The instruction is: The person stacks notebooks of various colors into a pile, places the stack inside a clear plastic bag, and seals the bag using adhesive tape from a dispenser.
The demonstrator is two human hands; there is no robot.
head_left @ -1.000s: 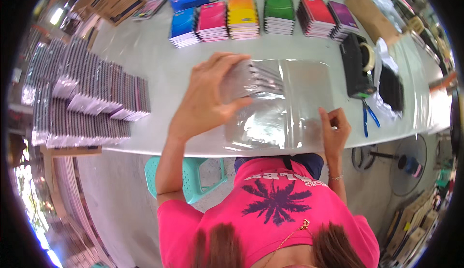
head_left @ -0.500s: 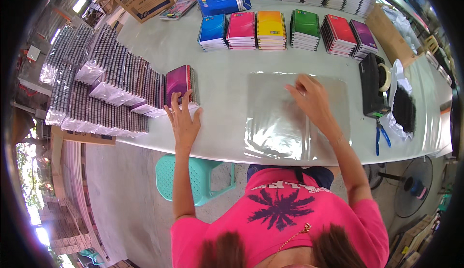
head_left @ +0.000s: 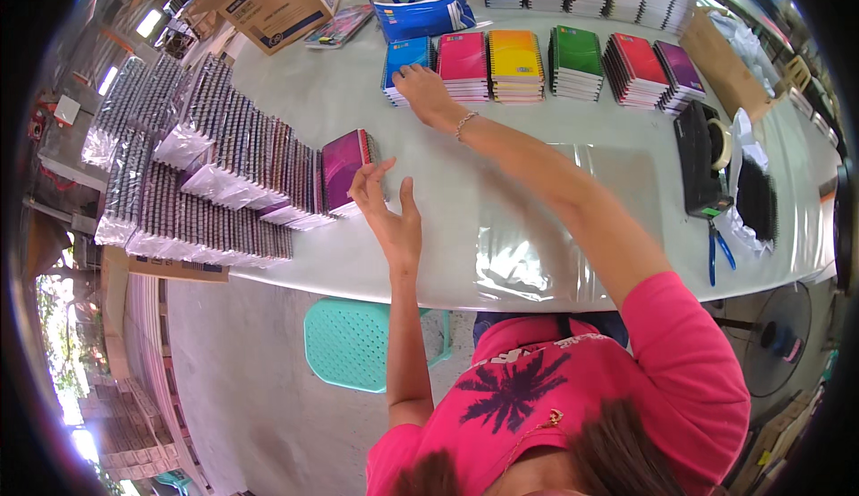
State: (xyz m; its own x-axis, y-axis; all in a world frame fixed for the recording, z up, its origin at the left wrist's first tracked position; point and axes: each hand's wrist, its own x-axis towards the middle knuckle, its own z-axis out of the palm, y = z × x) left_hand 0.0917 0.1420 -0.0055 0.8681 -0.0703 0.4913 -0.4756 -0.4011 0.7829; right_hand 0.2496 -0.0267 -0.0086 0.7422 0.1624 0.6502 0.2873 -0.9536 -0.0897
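My right hand (head_left: 424,93) reaches across to the far side of the table. Its bent fingers close on the top blue notebook (head_left: 412,51), which sits on a stack of spiral notebooks; the fingertips are partly hidden. Left of centre, my left hand (head_left: 386,209) is raised with fingers apart and nothing in it. Just beyond it stands a purple notebook (head_left: 345,166) at the end of a long row of wrapped spiral notebooks (head_left: 242,142). A clear plastic sheet or wrap (head_left: 573,254) lies flat in front of me, partly beneath my right forearm.
Along the back are pink (head_left: 463,55), yellow (head_left: 515,55), green (head_left: 576,53), red (head_left: 637,59) and purple (head_left: 678,68) notebook stacks. A tape dispenser (head_left: 698,160) and blue-handled pliers (head_left: 720,250) lie right. A cardboard box (head_left: 277,8) and blue bag (head_left: 420,17) stand behind.
My right hand has gone from above the plastic sheet to the blue notebook stack, far and left. My left hand has come away from the purple notebook. The whole view has shifted slightly.
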